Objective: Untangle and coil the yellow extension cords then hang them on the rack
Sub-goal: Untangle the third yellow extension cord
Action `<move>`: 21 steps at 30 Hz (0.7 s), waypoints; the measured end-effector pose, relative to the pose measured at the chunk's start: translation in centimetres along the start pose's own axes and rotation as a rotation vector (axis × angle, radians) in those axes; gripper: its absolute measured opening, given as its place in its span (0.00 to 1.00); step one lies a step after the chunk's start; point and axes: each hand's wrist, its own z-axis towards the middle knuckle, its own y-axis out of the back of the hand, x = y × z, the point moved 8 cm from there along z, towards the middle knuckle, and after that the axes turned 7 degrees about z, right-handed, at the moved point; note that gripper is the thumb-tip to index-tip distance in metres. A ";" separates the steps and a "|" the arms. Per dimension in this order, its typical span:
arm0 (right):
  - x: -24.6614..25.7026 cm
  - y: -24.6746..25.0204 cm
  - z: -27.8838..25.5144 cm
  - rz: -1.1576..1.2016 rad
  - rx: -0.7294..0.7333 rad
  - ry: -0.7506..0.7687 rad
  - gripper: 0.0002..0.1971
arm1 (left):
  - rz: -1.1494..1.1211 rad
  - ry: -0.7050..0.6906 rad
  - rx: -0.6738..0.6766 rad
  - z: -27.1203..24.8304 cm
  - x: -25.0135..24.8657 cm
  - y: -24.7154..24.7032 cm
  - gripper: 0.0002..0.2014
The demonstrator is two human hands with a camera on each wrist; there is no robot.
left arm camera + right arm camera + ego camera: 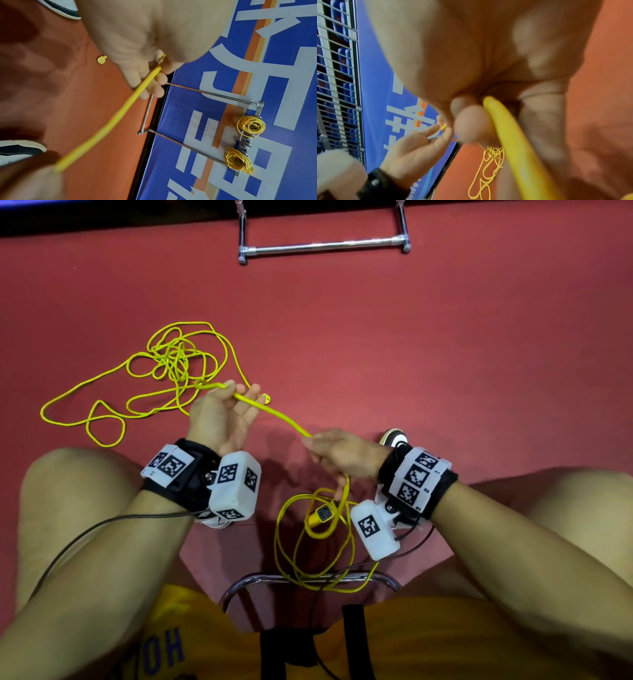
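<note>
Stretching smooth yellow cord (274,414) between both hands, seemingly taut.

The rack (323,244) is cut off by the head view's top edge, the right hand (29,181) is a blur in the left wrist view, and the cord (510,132) vanishes inside its curled fingers.

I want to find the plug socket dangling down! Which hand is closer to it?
The right hand. The socket hangs just below it, among the cord loops. The left hand is farther away, up by the tangled cord on the floor.
</note>
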 end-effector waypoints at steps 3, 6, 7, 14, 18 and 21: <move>-2.5 -1.9 -1.0 -0.177 0.142 -0.157 0.20 | -0.025 0.053 -0.050 -0.2 0.7 0.2 0.12; -4.1 -2.4 -1.5 -0.237 0.207 -0.293 0.16 | -0.023 0.022 -0.062 -0.4 0.3 0.2 0.07; -4.3 -2.2 -1.6 -0.237 0.217 -0.316 0.12 | 0.021 0.014 -0.023 -0.6 0.2 -0.3 0.06; 0.5 5.5 0.4 0.430 -0.364 -0.026 0.13 | 0.582 0.018 0.363 -4.4 3.5 -4.1 0.17; 2.3 4.5 0.2 0.545 -0.276 0.027 0.22 | 0.839 0.108 0.531 -6.6 7.2 -4.3 0.15; 2.2 4.4 0.0 0.500 -0.349 0.043 0.11 | 0.904 0.159 0.594 -7.6 8.8 -4.4 0.15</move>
